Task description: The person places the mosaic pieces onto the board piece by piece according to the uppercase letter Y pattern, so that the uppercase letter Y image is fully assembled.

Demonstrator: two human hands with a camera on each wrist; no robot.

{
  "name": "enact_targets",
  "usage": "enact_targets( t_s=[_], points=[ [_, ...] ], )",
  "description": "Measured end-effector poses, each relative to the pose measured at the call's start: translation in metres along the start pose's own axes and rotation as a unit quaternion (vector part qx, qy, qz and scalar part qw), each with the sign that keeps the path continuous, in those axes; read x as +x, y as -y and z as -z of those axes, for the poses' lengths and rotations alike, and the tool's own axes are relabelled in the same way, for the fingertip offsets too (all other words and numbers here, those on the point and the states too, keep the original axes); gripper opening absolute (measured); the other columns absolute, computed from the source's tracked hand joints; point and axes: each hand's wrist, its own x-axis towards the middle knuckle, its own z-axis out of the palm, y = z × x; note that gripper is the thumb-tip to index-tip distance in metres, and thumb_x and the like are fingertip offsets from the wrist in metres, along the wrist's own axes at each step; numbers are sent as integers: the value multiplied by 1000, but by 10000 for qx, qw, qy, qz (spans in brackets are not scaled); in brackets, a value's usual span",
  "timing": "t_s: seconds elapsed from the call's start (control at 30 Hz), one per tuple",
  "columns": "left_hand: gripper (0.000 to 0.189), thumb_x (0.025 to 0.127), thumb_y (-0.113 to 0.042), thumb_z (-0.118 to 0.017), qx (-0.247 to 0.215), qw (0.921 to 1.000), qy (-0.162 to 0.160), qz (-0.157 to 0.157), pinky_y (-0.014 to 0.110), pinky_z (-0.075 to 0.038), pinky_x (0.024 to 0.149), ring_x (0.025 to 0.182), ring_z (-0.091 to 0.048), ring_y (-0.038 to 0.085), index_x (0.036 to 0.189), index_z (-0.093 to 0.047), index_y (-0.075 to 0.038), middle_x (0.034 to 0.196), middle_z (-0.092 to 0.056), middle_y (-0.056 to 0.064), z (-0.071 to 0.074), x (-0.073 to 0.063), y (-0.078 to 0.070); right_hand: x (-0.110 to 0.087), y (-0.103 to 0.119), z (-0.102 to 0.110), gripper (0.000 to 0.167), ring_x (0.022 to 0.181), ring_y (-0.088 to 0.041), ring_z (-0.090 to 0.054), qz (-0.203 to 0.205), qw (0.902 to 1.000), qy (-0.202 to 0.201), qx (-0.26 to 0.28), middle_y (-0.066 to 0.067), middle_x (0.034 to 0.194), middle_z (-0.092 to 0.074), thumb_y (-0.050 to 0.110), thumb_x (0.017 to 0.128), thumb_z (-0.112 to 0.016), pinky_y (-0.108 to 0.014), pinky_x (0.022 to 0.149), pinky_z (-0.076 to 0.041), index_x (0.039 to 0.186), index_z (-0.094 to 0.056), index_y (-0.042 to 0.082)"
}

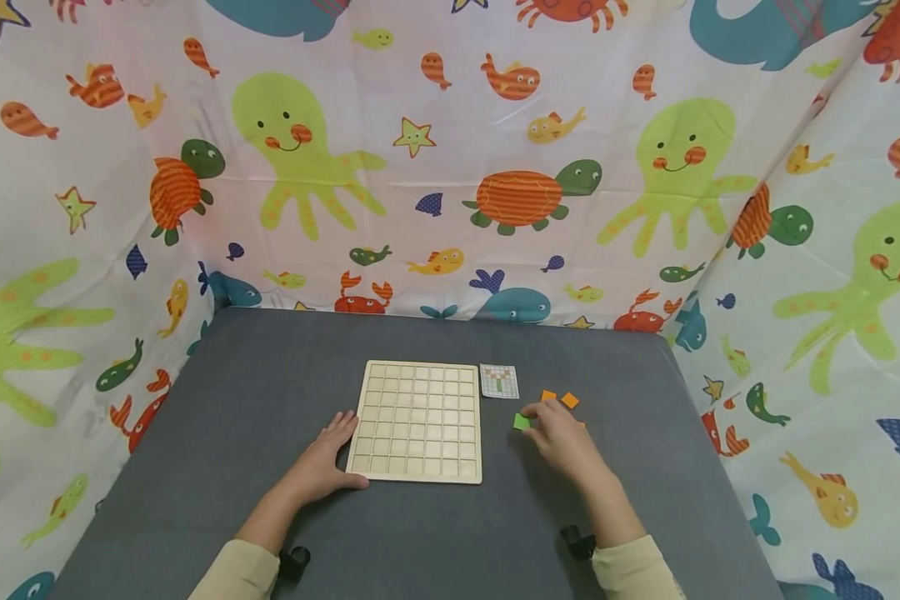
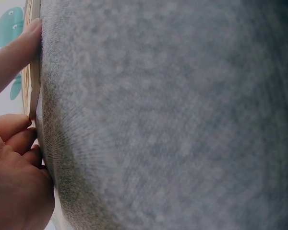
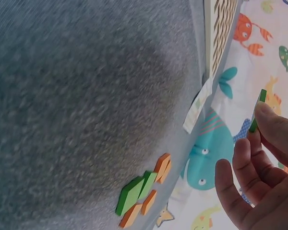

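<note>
A square wooden grid board lies on the grey table. At its near left corner is my left hand, fingers stretched along the left side and thumb against the front edge. In the left wrist view, that thumb and the fingertips touch the board's pale edge. My right hand pinches a thin green tile between thumb and fingertip, raised above the table to the right of the board. Below it lie green tiles and several orange tiles, partly hidden by the hand in the head view.
A small pattern card with a coloured grid lies beside the board's far right corner. Curtains printed with sea animals stand behind the table and along both sides. Dark straps hang near the wrists.
</note>
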Motion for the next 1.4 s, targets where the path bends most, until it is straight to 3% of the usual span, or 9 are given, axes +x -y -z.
enact_targets(
  t_s=[0.27, 0.53, 1.4],
  points=[
    [120, 66, -41, -93, 3, 10000, 2, -25, 59, -16, 124, 156, -13, 39, 159, -27, -2, 167, -21, 17, -1, -1, 2, 6, 12, -6, 26, 91, -17, -60, -125, 9998, 172, -14, -4, 108, -63, 10, 88, -79, -36, 79, -56, 112, -70, 9],
    [119, 67, -40, -94, -8, 10000, 5, -19, 59, -17, 124, 156, -13, 38, 159, -28, -3, 167, -22, 15, -1, 0, 3, 9, 20, -12, 24, 87, -14, -60, 73, 9999, 154, -22, -1, 104, -61, 13, 88, -79, -34, 74, -55, 111, -71, 12],
    [120, 66, -40, -94, 29, 10000, 9, 8, 58, -15, 125, 156, -12, 38, 159, -27, -3, 167, -22, 16, -1, -2, 1, 23, 50, -33, 24, 90, -14, -60, 556, 9978, 344, -81, 2, 107, -62, 16, 90, -77, -36, 77, -56, 113, -70, 16]
  ],
)
